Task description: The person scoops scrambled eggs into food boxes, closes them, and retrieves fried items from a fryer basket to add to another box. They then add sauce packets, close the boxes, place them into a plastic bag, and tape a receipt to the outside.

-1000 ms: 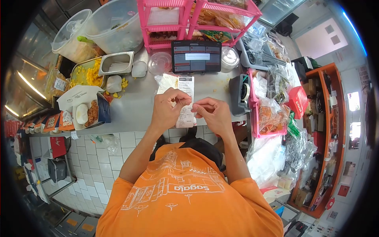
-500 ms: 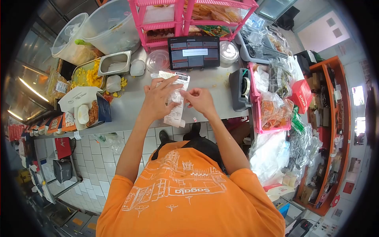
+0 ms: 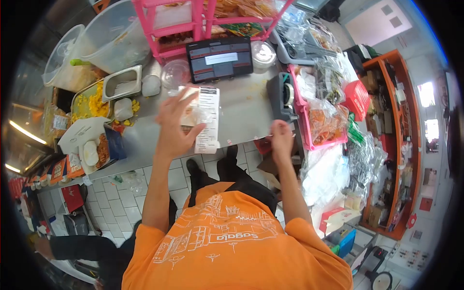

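Note:
A long printed receipt (image 3: 209, 121) lies on the steel counter near its front edge, beside a small clear plastic packet (image 3: 203, 115). Over both, my left hand (image 3: 175, 129) is spread flat, its thumb on the receipt and its fingertips blurred. My right hand (image 3: 282, 137) is at the counter's front edge, just in front of the dark tape dispenser (image 3: 279, 99). Its fingers are curled together; whatever they may hold is too small to tell.
A tablet (image 3: 220, 59) stands behind the receipt, below a pink rack (image 3: 208, 21). To the left are a metal pan (image 3: 122, 82) and an open food box (image 3: 92, 140). A pink basket (image 3: 314, 128) sits right. Another person's dark sleeve (image 3: 82, 248) shows lower left.
My right hand has left the receipt and moved right to the tape dispenser. The receipt now lies straighter, my left hand still on it. Another person's arm has appeared at lower left.

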Motion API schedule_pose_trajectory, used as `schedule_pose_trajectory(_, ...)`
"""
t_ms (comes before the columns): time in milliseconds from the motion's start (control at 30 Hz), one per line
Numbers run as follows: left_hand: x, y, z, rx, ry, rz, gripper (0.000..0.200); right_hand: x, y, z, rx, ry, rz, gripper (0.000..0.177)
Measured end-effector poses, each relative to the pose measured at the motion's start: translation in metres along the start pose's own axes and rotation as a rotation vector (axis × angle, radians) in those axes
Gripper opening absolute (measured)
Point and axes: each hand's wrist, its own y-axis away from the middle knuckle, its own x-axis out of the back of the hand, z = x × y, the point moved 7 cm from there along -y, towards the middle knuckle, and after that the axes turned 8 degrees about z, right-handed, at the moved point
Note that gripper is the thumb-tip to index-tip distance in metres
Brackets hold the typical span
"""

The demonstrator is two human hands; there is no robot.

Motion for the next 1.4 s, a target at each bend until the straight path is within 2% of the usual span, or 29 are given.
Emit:
schedule_pose_trajectory(33, 0.019, 0.004, 0.020, -0.058, 0.001, 0.193, 0.052, 0.039, -0.023, -0.004, 0.140, 0.030, 0.108, 0.024)
schedule_pose_trajectory(67, 0.015, 0.019, 0.036, -0.059, 0.024, 0.187, 0.052, 0.072, -0.040, -0.009, 0.281, 0.063, 0.213, 0.026)
schedule_pose_trajectory(100, 0.010, 0.039, 0.060, -0.115, 0.193, 0.158, 0.049, 0.088, -0.050, -0.013, 0.281, 0.074, 0.232, 0.026)
schedule_pose_trajectory(133, 0.002, 0.050, 0.084, -0.174, 0.356, 0.132, 0.045, 0.097, -0.062, -0.028, 0.386, 0.246, 0.281, 0.031)
schedule_pose_trajectory(167, -0.034, 0.052, 0.102, -0.101, 0.507, -0.088, 0.036, 0.100, -0.077, -0.044, 0.494, 0.407, 0.326, 0.037)
schedule_pose_trajectory(200, -0.079, 0.060, 0.121, -0.029, 0.644, -0.311, 0.027, 0.093, -0.109, -0.032, 0.500, 0.478, 0.227, 0.046)
schedule_pose_trajectory(233, -0.137, 0.069, 0.125, 0.181, 0.862, -0.533, 0.026, 0.085, -0.138, -0.019, 0.510, 0.547, 0.123, 0.055)
schedule_pose_trajectory(267, -0.199, 0.081, 0.128, 0.404, 1.069, -0.753, 0.025, 0.073, -0.134, -0.030, 0.255, 0.554, 0.019, 0.053)
schedule_pose_trajectory(300, -0.248, 0.084, 0.129, 0.442, 1.124, -0.691, 0.027, 0.054, -0.120, -0.040, -0.001, 0.559, -0.091, 0.052)
schedule_pose_trajectory(367, -0.303, 0.066, 0.142, 0.470, 1.164, -0.629, 0.030, 0.040, -0.129, -0.035, -0.042, 0.375, -0.225, 0.044)
schedule_pose_trajectory(433, -0.344, 0.059, 0.136, 1.090, 1.474, -0.448, 0.037, 0.059, -0.120, -0.033, 0.010, 0.192, -0.256, 0.040)
schedule_pose_trajectory(467, -0.356, 0.052, 0.132, 1.091, 1.459, -0.450, 0.037, 0.075, -0.111, -0.023, 0.075, 0.052, -0.250, 0.037)
schedule_pose_trajectory(533, -0.377, 0.059, 0.121, 1.247, 1.579, -0.396, 0.042, 0.117, -0.052, -0.045, -0.041, 0.191, -0.251, 0.036)
schedule_pose_trajectory(600, -0.374, 0.058, 0.129, 1.312, 1.512, -0.349, 0.039, 0.147, -0.045, -0.002, 0.041, 0.377, -0.300, 0.037)
schedule_pose_trajectory(667, -0.363, 0.051, 0.129, 1.146, 0.918, -0.297, 0.031, 0.146, -0.041, 0.014, -0.021, 0.366, -0.345, 0.037)
schedule_pose_trajectory(700, -0.367, 0.054, 0.122, 1.158, 0.921, -0.156, 0.022, 0.143, -0.039, 0.023, -0.071, 0.357, -0.382, 0.038)
schedule_pose_trajectory(733, -0.372, 0.051, 0.126, 1.162, 0.907, -0.137, 0.022, 0.144, -0.046, 0.033, -0.071, 0.352, -0.403, 0.038)
schedule_pose_trajectory(800, -0.377, 0.062, 0.124, 1.392, 0.841, -0.074, 0.017, 0.143, -0.065, 0.048, 0.101, 0.497, -0.369, 0.039)
schedule_pose_trajectory(867, -0.402, 0.103, 0.110, 1.489, 0.838, 0.017, 0.015, 0.147, -0.064, 0.045, 0.149, 0.638, -0.401, 0.039)
schedule_pose_trajectory(900, -0.424, 0.133, 0.107, 1.571, 0.876, 0.040, 0.014, 0.147, -0.071, 0.056, 0.307, 0.722, -0.444, 0.037)
schedule_pose_trajectory(933, -0.431, 0.145, 0.101, 1.631, 0.920, 0.049, 0.014, 0.148, -0.064, 0.049, 0.392, 0.638, -0.502, 0.036)
schedule_pose_trajectory(967, -0.412, 0.135, 0.099, 1.449, 0.947, 0.092, 0.015, 0.145, -0.054, 0.032, 0.375, 0.680, -0.593, 0.036)
schedule_pose_trajectory(1000, -0.387, 0.131, 0.107, 1.290, 0.964, 0.114, 0.015, 0.144, -0.046, 0.029, 0.168, 0.654, -0.651, 0.035)
schedule_pose_trajectory(1067, -0.291, 0.107, 0.104, 0.933, 0.582, 0.091, 0.017, 0.115, -0.021, -0.008, 0.119, 0.525, -0.860, 0.033)
schedule_pose_trajectory(1133, -0.213, 0.098, 0.092, 1.006, 0.513, 0.173, 0.010, 0.061, -0.002, -0.035, 0.284, 0.469, -1.114, 0.036)
schedule_pose_trajectory(1200, -0.153, 0.091, 0.064, 0.897, 0.567, 0.340, 0.011, 0.011, 0.016, -0.052, 0.344, 0.442, -1.251, 0.030)
schedule_pose_trajectory(1233, -0.124, 0.082, 0.060, 0.877, 0.660, 0.445, 0.012, -0.011, 0.023, -0.067, 0.357, 0.438, -1.253, 0.030)
schedule_pose_trajectory(1333, -0.070, 0.062, 0.037, 0.760, 0.614, 0.599, 0.012, -0.066, 0.044, -0.098, 0.436, 0.543, -1.289, 0.028)
schedule_pose_trajectory(1400, -0.053, 0.068, 0.026, 0.795, 0.566, 0.596, 0.012, -0.095, 0.053, -0.099, 0.571, 0.445, -1.354, 0.028)
